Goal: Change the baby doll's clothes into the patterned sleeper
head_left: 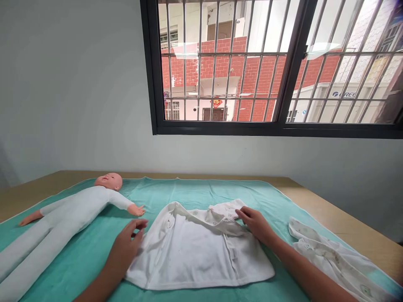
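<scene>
A small white baby top [201, 251] lies spread on a teal cloth [189, 191] in front of me. My left hand [127, 245] rests at the garment's left edge, fingers stretched out and slightly curved. Over the folded collar area lies my right hand [256, 222], fingers flat on the fabric. A baby doll [72, 209] in a white bodysuit lies on its back at the left, one arm reaching toward my left hand.
Another white patterned garment [330, 256] lies crumpled at the right on the cloth. The wooden table [355, 228] shows along the right and far edges. A grey wall and a barred window [270, 67] stand behind.
</scene>
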`<state>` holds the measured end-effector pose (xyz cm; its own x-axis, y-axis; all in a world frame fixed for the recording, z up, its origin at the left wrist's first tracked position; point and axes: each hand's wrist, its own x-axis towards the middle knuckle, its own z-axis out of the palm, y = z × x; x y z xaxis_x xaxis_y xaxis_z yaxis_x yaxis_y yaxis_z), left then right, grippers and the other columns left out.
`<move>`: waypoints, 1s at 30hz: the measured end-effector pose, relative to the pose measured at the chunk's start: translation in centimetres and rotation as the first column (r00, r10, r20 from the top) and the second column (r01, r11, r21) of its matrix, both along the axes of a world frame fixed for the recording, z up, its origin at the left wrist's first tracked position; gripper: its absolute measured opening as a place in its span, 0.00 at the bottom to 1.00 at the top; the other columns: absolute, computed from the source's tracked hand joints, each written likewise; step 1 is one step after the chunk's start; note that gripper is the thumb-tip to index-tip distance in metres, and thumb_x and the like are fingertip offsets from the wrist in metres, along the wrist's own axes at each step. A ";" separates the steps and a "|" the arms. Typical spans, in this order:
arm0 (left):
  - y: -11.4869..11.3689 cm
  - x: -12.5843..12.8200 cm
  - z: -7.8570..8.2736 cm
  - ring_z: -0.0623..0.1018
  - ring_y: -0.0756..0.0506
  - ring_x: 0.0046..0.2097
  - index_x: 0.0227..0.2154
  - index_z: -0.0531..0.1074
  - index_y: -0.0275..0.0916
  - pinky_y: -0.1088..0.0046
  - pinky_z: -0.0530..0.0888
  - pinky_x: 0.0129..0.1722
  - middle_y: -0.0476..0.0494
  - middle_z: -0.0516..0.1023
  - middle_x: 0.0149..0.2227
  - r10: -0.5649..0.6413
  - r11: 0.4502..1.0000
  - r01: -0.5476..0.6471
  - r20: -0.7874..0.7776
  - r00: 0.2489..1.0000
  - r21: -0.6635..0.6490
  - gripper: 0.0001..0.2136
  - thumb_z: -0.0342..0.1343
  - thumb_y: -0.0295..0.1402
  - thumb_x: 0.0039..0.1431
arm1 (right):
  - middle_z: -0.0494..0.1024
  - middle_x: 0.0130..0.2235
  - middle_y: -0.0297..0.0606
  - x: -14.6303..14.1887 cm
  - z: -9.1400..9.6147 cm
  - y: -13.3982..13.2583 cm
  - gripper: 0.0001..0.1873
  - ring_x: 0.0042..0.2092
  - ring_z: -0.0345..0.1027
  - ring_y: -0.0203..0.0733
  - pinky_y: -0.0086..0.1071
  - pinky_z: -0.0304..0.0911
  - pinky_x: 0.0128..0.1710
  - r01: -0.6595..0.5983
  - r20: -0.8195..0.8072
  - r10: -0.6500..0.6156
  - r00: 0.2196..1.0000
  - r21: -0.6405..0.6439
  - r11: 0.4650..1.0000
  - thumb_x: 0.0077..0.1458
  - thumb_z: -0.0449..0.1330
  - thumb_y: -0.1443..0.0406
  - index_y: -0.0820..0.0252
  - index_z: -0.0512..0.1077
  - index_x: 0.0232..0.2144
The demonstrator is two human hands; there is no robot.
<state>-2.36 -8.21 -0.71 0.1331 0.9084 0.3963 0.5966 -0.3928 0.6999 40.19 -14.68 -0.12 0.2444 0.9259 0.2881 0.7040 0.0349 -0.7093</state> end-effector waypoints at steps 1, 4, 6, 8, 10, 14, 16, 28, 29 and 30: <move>0.8 -0.5 -0.1 0.78 0.41 0.42 0.36 0.76 0.41 0.65 0.75 0.43 0.44 0.81 0.39 -0.002 1.000 0.001 -0.042 0.999 -0.025 0.12 0.50 0.36 0.55 | 0.64 0.21 0.30 1.0 -0.4 0.2 0.24 0.27 0.56 0.38 0.31 0.52 0.28 0.029 0.015 -0.029 0.999 0.000 1.000 0.57 0.50 0.47 0.58 0.65 0.20; 2.0 -1.3 -0.5 0.76 0.39 0.45 0.32 0.78 0.41 0.60 0.71 0.50 0.43 0.81 0.39 -0.109 0.989 0.089 -0.174 0.979 -0.114 0.13 0.52 0.41 0.55 | 0.68 0.21 0.31 2.4 -1.3 0.3 0.24 0.27 0.59 0.39 0.31 0.52 0.28 0.042 0.108 -0.039 0.993 -0.027 0.999 0.58 0.49 0.48 0.57 0.67 0.20; 1.8 -1.1 -0.7 0.75 0.38 0.48 0.32 0.78 0.42 0.59 0.69 0.52 0.43 0.80 0.41 -0.157 0.982 0.129 -0.219 0.963 -0.137 0.15 0.51 0.45 0.57 | 0.72 0.23 0.33 2.1 -1.5 0.2 0.22 0.28 0.61 0.39 0.31 0.51 0.29 0.045 0.222 -0.034 0.974 -0.047 0.998 0.59 0.50 0.49 0.56 0.67 0.21; 1.2 -0.5 -0.9 0.73 0.38 0.50 0.32 0.77 0.42 0.58 0.67 0.53 0.43 0.79 0.44 -0.161 0.985 0.137 -0.260 0.952 -0.109 0.13 0.54 0.45 0.54 | 0.74 0.25 0.34 1.5 -1.5 0.0 0.21 0.28 0.63 0.40 0.31 0.50 0.29 0.049 0.330 -0.026 0.944 -0.060 0.997 0.59 0.51 0.51 0.56 0.67 0.21; 0.4 0.1 -0.8 0.73 0.38 0.50 0.29 0.74 0.41 0.60 0.68 0.52 0.43 0.78 0.44 -0.168 0.986 0.156 -0.281 0.945 -0.066 0.09 0.57 0.41 0.51 | 0.75 0.26 0.34 1.1 -1.4 -0.1 0.20 0.29 0.64 0.40 0.31 0.50 0.29 0.051 0.371 -0.019 0.928 -0.077 0.996 0.60 0.51 0.52 0.56 0.67 0.22; -0.5 0.5 -0.1 0.75 0.45 0.33 0.26 0.67 0.42 0.70 0.71 0.35 0.50 0.75 0.29 -0.087 0.988 0.065 -0.164 0.983 -0.137 0.11 0.50 0.43 0.56 | 0.76 0.26 0.34 1.2 -1.4 0.0 0.20 0.29 0.65 0.41 0.32 0.49 0.29 0.057 0.373 -0.018 0.928 -0.095 0.994 0.60 0.50 0.52 0.55 0.67 0.22; -0.2 -0.1 0.5 0.74 0.46 0.29 0.27 0.66 0.42 0.73 0.69 0.31 0.52 0.73 0.26 0.037 0.986 -0.050 -0.079 0.996 -0.158 0.13 0.48 0.46 0.58 | 0.76 0.26 0.35 1.3 -1.3 0.0 0.20 0.29 0.65 0.42 0.32 0.48 0.29 0.056 0.370 -0.018 0.929 -0.092 0.994 0.61 0.50 0.52 0.55 0.67 0.22; -0.1 -1.7 3.2 0.78 0.41 0.41 0.40 0.73 0.40 0.71 0.74 0.36 0.45 0.80 0.41 0.054 0.919 0.115 0.409 0.911 -0.377 0.22 0.61 0.50 0.46 | 0.77 0.28 0.34 1.5 -1.7 0.1 0.19 0.31 0.67 0.42 0.31 0.49 0.29 0.064 0.401 -0.015 0.916 -0.108 0.992 0.61 0.50 0.52 0.55 0.67 0.24; -0.6 -1.3 3.1 0.78 0.42 0.41 0.39 0.74 0.40 0.71 0.74 0.36 0.46 0.80 0.41 -0.029 0.914 0.196 0.425 0.905 -0.356 0.22 0.62 0.49 0.45 | 0.77 0.28 0.34 1.5 -1.7 0.1 0.19 0.31 0.67 0.42 0.31 0.48 0.29 0.066 0.404 -0.016 0.915 -0.110 0.992 0.62 0.49 0.52 0.55 0.67 0.24; -1.1 -1.0 2.9 0.78 0.42 0.40 0.38 0.75 0.41 0.71 0.74 0.37 0.46 0.80 0.40 -0.120 0.901 0.279 0.428 0.896 -0.332 0.21 0.63 0.49 0.45 | 0.77 0.28 0.34 1.5 -1.7 0.1 0.19 0.31 0.67 0.42 0.31 0.48 0.29 0.069 0.406 -0.018 0.913 -0.110 0.992 0.62 0.49 0.52 0.55 0.67 0.24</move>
